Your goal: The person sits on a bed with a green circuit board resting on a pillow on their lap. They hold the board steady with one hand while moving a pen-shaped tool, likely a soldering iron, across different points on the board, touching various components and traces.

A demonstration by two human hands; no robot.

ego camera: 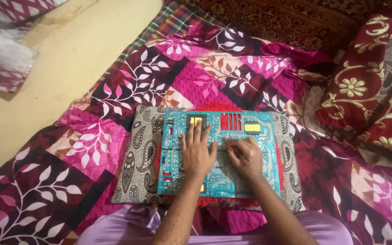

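While both hands rest on it, the turquoise rectangular circuit board [218, 154] lies flat on a grey paisley-patterned cushion [139, 154], directly under the palms. The left hand [197, 152] is released, fingers spread and pressed flat on the board's middle, with the fingertips just short of a yellow block component [195, 120] beyond them. The right hand [247, 156] is curled in a pinch around a thin dark tool [232, 147]; whether its tip touches the board cannot be told. Beyond the right hand, near the board's far edge, sit a row of red upright fins [232, 121] and a second yellow block [252, 127]; these raised parts stand between the hands and that edge. The two hands lie just beside each other, nearly touching at the thumbs. To the outside of each hand, a strip of bare board remains, then the cushion's margin. Around the cushion spreads a pink and maroon leaf-printed patchwork quilt [91, 140], open on the left-hand side as far as a pale cream floor [64, 59]. Well off to the right-hand side, a maroon pillow with gold floral embroidery [373, 90] closes in that side. Near the forearms, lilac fabric [123, 227] covers the person's lap.
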